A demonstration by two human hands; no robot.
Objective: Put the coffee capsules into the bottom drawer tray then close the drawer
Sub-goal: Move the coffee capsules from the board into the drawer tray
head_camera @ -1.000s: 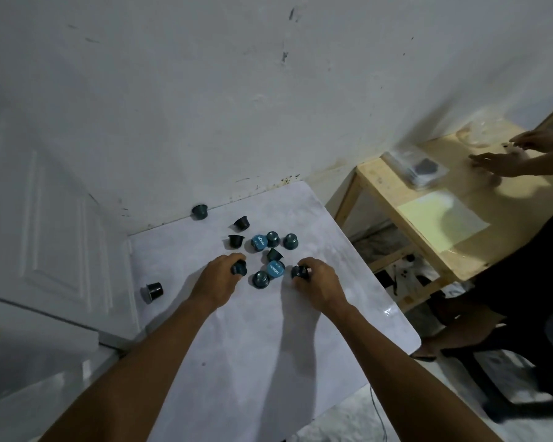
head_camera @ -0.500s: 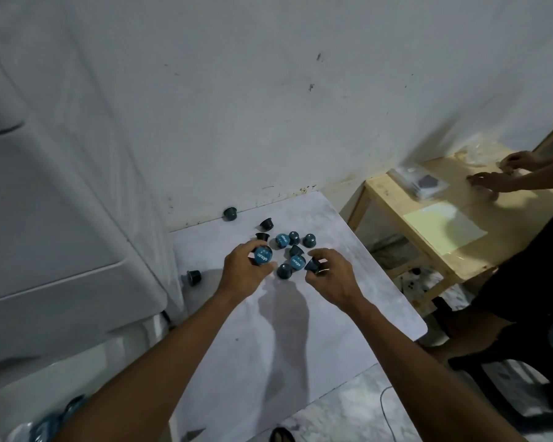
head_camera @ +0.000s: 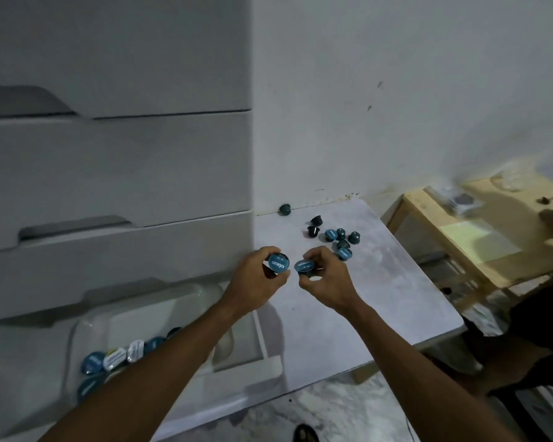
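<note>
Teal capsule [head_camera: 278, 262] sits pinched in the left grip [head_camera: 262, 277], another capsule [head_camera: 304, 266] in the right grip [head_camera: 328, 279], over the bench's [head_camera: 380, 298] left edge. Seemingly the carrying step: next, lower both into the open drawer tray [head_camera: 147, 320]; loose capsules [head_camera: 340, 240] wait by the far edge.

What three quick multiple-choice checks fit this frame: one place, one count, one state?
1. Where do the loose capsules lie?
A. grey table
B. floor
C. wooden bench

2. How many hands hold a capsule?
A. none
B. one
C. two

3. The bottom drawer is:
A. shut
B. open
C. taken out

1 A: they sit scattered on the grey tabletop near the wall.
2 C: the left hand and the right hand each hold a blue-lidded capsule.
3 B: its tray and the stored capsules are in plain view.
</note>
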